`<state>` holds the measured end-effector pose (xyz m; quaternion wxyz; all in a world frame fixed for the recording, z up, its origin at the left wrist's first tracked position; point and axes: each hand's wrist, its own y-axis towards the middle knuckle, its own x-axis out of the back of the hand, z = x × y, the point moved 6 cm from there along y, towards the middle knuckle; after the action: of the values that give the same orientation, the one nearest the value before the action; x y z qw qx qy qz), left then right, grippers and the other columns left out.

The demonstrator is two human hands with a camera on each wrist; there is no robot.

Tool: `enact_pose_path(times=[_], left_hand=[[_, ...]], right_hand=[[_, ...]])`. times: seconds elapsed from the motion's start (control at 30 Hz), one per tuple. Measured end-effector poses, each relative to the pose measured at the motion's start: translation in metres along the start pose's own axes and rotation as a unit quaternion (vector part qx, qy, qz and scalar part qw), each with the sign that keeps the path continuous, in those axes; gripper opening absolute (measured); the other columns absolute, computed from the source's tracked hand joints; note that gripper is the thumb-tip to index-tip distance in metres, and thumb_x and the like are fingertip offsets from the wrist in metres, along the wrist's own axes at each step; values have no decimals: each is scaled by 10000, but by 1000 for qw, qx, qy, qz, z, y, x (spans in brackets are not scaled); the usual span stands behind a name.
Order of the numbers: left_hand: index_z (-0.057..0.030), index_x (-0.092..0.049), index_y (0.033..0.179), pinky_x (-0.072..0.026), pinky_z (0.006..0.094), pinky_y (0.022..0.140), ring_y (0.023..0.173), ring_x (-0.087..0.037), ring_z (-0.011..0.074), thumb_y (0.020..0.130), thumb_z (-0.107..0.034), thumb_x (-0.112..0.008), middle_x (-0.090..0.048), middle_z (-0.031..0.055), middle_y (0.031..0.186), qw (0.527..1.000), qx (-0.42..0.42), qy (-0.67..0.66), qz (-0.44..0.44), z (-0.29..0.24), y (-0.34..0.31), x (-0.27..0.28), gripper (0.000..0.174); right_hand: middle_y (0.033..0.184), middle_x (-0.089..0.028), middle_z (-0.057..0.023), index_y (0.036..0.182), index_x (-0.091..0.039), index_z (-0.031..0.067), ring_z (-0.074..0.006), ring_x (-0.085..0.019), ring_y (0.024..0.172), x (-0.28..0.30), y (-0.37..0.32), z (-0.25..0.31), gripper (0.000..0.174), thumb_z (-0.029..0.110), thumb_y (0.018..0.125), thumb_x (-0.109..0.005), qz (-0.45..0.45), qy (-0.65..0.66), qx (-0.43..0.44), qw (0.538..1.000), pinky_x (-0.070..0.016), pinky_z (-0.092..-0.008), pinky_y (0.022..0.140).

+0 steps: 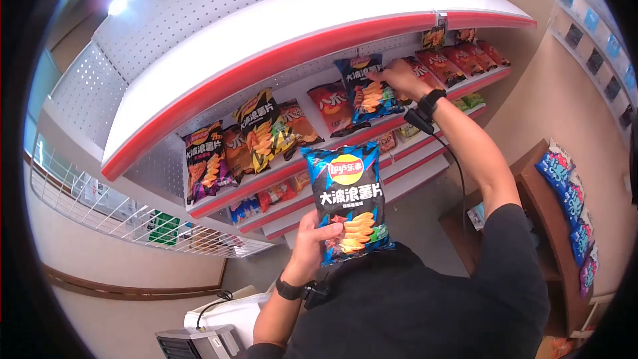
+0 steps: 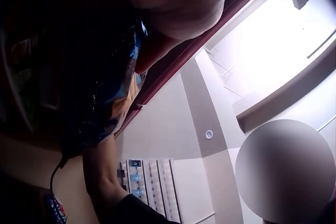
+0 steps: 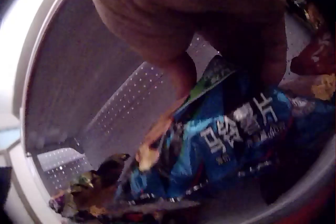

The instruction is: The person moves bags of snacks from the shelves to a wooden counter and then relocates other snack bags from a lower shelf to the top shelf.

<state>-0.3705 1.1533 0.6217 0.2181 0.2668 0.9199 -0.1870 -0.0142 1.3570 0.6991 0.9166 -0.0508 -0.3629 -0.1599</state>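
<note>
My left hand [image 1: 307, 247] holds a blue and black Lay's potato chip bag [image 1: 347, 196] upright before my chest, thumb across its front. In the left wrist view that bag [image 2: 107, 98] is dark and seen edge-on under the hand. On the shelf, my right hand [image 1: 403, 78] grips a second blue and black chip bag [image 1: 364, 96] by its right side. The right wrist view has its thumb and fingers [image 3: 184, 71] pinching the bag's edge, with the blue back [image 3: 231, 134] facing the camera. A red chip bag [image 1: 331, 108] stands just left of it.
Above the bags runs an upper white shelf with a red edge [image 1: 266, 80]. Farther left stand a black and yellow bag [image 1: 262, 129] and a purple-black bag [image 1: 207, 163]; several red bags [image 1: 442, 66] line the right end. A brown rack [image 1: 565, 252] stands at right.
</note>
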Motion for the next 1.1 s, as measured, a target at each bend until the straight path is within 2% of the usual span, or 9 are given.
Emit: enact_pose_path(times=[0.1, 0.23, 0.3, 0.47, 0.73, 0.8, 0.93, 1.0, 1.1], left_hand=[[-11, -619, 1000, -374, 205, 578, 645, -506, 52, 788, -104, -710, -618, -5, 822, 999, -22, -19, -34, 5, -19, 10, 249], [10, -622, 1035, -396, 213, 583, 622, -509, 53, 809, -94, -694, -630, 9, 819, 997, -27, -41, -58, 14, -34, 22, 259], [21, -623, 1057, -411, 222, 595, 623, -516, 62, 809, -93, -690, -635, 13, 828, 996, -32, -44, -74, 10, -39, 17, 280], [28, -613, 1035, -392, 225, 567, 598, -504, 81, 813, -76, -680, -601, 10, 773, 993, -57, -31, -102, 14, -34, 11, 254], [23, -606, 1035, -407, 231, 545, 593, -517, 87, 794, -73, -702, -589, 14, 746, 997, -46, 5, -54, 15, -8, -19, 276], [20, -610, 1043, -420, 230, 552, 624, -555, 100, 768, -64, -718, -619, 26, 790, 997, -68, 5, -37, 12, 4, -41, 307], [5, -597, 1125, -397, 233, 593, 711, -555, 97, 770, -40, -723, -629, 37, 899, 999, -36, 0, 4, 30, 34, -58, 379], [1, -585, 1111, -393, 233, 589, 695, -546, 97, 766, -25, -728, -617, 35, 884, 999, -34, -4, -18, 32, 51, -80, 375], [6, -571, 1171, -418, 244, 611, 726, -570, 111, 761, -23, -746, -637, 52, 929, 997, -51, -11, -53, 44, 78, -102, 446]], right_hand=[[945, -729, -236, 979, -722, -97, -312, -709, 919, -5, -3, 8, 537, 394, 787, -818, -61, -125, 39, 989, -527, -391, 833], [1013, -723, -264, 1038, -713, -85, -369, -706, 974, -6, -10, 16, 557, 414, 803, -789, -79, -139, 96, 982, -520, -425, 854], [1049, -706, -279, 995, -737, -41, -431, -661, 1055, -15, -7, 13, 579, 489, 768, -788, -26, -105, 92, 990, -509, -476, 914], [1122, -683, -295, 1081, -714, -60, -441, -646, 1092, -4, -10, 10, 617, 479, 785, -775, -61, -148, 119, 980, -506, -480, 942], [1004, -721, -252, 1053, -728, -50, -375, -706, 975, 104, 30, -47, 543, 435, 810, -746, -174, -158, 95, 967, -530, -436, 861], [1006, -709, -283, 940, -737, -64, -449, -666, 1012, 136, 48, -74, 528, 444, 794, -730, -172, -106, 56, 978, -538, -453, 883], [1087, -705, -274, 1059, -718, -28, -415, -686, 988, 192, 90, -122, 465, 363, 807, -726, -188, -85, 78, 975, -541, -441, 877], [1132, -707, -196, 1181, -666, 24, -343, -704, 917, 215, 142, -160, 442, 266, 819, -740, -280, 40, 292, 914, -550, -425, 833], [1132, -704, -190, 1185, -661, 25, -337, -703, 915, 241, 169, -168, 441, 261, 820, -741, -253, 76, 291, 920, -550, -423, 828]])
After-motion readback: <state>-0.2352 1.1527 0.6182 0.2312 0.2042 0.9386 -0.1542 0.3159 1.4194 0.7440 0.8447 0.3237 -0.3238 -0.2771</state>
